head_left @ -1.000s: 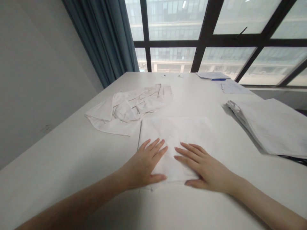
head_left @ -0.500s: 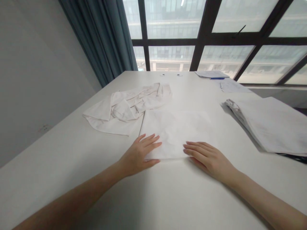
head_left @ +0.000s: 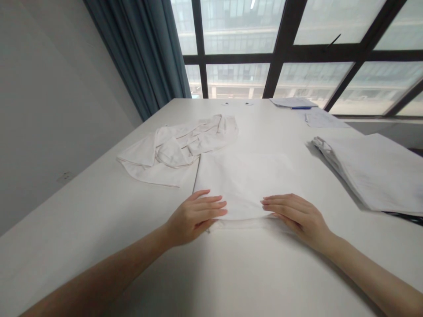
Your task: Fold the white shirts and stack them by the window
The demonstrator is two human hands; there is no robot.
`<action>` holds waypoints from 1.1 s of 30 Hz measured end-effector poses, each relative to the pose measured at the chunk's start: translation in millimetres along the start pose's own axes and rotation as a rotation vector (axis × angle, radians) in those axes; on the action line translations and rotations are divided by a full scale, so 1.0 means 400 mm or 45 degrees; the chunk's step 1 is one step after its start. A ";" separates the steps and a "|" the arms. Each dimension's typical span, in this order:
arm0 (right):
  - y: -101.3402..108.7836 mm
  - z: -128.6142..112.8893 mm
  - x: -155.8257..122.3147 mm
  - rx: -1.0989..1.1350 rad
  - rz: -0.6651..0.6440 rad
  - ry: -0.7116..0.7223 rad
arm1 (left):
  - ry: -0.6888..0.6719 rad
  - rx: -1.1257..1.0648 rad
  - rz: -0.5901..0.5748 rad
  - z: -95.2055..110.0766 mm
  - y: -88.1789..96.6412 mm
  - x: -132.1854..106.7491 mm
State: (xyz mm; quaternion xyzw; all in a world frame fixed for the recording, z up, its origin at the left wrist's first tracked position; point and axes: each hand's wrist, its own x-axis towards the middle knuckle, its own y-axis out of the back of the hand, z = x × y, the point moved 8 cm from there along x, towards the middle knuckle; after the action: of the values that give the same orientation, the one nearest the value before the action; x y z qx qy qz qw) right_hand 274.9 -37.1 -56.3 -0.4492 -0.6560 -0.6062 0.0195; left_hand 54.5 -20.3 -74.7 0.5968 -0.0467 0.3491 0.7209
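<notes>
A flat, folded white cloth lies on the white table in front of me, its near edge running between my hands. My left hand is at its near left corner, fingers on top and thumb at the underside of the edge. At the near right corner, my right hand holds the edge in the same way, its thumb partly hidden. A lower layer of cloth shows below the upper edge. Just beyond the left corner spreads a crumpled heap of white cloth with visible seams.
A stack of folded white cloth lies at the right, over something dark. Papers and a blue pen are at the table's far right. A blue curtain hangs at the left by the window.
My hands have gone from lying flat on the cloth to gripping its near edge, the right one shifting slightly right. A lower layer now shows along the front.
</notes>
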 end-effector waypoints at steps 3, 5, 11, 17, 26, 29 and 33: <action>-0.033 0.006 -0.004 -0.018 -0.182 0.014 | 0.006 -0.055 -0.121 -0.002 -0.021 -0.001; -0.052 0.009 -0.007 -0.041 -0.266 0.009 | 0.012 -0.067 -0.154 -0.006 -0.029 -0.002; -0.061 0.000 -0.007 -0.079 -0.260 0.009 | -0.051 -0.088 -0.245 0.001 -0.034 -0.004; -0.056 -0.008 0.000 -0.084 -0.278 0.000 | -0.074 -0.154 -0.287 0.012 -0.041 -0.004; -0.051 -0.027 -0.006 -0.216 -0.248 0.172 | -0.068 -0.099 -0.199 0.022 -0.038 0.002; -0.038 -0.034 -0.010 -0.270 -0.190 0.250 | -0.052 -0.062 -0.203 0.018 -0.037 0.001; -0.012 -0.040 -0.011 -0.334 -0.069 0.271 | -0.015 0.020 -0.217 0.004 -0.039 -0.002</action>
State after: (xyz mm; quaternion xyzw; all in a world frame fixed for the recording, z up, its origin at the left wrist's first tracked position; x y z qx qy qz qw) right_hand 266.3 -51.9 -58.1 -0.3633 -0.5773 -0.7311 0.0137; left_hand 63.3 -22.9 -87.5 0.6062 0.0026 0.2834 0.7431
